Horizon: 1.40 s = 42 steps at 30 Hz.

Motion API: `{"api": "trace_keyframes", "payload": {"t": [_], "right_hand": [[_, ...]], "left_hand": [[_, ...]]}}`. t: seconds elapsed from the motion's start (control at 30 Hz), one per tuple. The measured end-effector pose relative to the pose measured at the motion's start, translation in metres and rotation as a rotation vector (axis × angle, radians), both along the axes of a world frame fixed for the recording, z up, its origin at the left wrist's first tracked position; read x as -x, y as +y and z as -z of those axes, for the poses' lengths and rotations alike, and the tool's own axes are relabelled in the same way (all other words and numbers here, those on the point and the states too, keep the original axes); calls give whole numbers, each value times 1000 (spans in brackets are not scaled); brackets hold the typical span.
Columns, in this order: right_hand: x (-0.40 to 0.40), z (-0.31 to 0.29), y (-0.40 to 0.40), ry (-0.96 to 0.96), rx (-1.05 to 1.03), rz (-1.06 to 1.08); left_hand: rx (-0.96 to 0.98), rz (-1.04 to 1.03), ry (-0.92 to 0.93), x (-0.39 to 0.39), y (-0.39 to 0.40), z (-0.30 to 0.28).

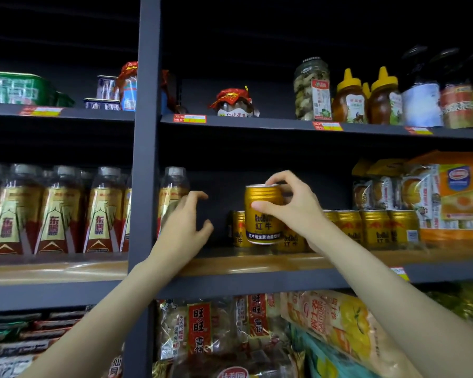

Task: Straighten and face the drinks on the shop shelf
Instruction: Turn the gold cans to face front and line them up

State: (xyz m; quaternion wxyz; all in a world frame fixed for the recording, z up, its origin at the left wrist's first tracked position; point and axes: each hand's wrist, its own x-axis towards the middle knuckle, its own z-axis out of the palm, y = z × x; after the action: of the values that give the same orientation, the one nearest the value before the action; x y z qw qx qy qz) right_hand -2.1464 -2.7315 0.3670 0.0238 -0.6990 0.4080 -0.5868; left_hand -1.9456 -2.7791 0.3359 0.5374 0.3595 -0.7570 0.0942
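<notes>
My right hand (290,205) grips a gold Red Bull can (261,222) by its top, thumb on the front and fingers over the lid, lifted a little above the middle shelf (230,264). Its label faces me. A row of the same gold cans (377,227) stands behind it and to the right. My left hand (187,222) hovers with curled fingers holding nothing, just right of a clear bottle with a gold and red label (172,192). Several more of these bottles (55,211) line the shelf left of the upright post.
A dark upright post (145,159) divides the shelving. Jars and honey bottles (363,99) stand on the upper shelf. Orange snack boxes (453,197) sit at the right of the cans. Bagged snacks (202,328) fill the shelf below.
</notes>
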Motion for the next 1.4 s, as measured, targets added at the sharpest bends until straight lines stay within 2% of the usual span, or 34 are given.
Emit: {"api": "trace_keyframes", "payload": {"t": [0.1,0.17,0.4,0.63,0.73,0.8,0.9,1.1,1.27,1.4], "right_hand": [[-12,-10,-22,-2,-155,90],[-25,-12,-37,88,-218,153],[-60,5,-76,398,-195,276],[-8,-42,-58,637,-106,283],[-2,-46,-70,878,-215,351],[-3,-46,-82,953,-320,365],[-4,-43,-98,901,-408,325],[-5,-41,-106,785,-355,301],[3,-43,-101,666,-386,195],[6,-42,-101,661,-402,190]], "left_hand": [[-113,-116,-50,-1,-5,1],[-143,-173,-87,0,-5,2],[-103,-182,-135,-2,-14,5],[-118,-86,-145,1,-19,-8],[-166,-152,-265,12,-30,-17],[-185,-224,-343,18,-37,-22],[-250,-246,-413,20,-46,-35],[-271,-413,-587,30,-54,-61],[-211,-524,-545,46,-74,-54],[-155,-584,-538,47,-88,-47]]}}
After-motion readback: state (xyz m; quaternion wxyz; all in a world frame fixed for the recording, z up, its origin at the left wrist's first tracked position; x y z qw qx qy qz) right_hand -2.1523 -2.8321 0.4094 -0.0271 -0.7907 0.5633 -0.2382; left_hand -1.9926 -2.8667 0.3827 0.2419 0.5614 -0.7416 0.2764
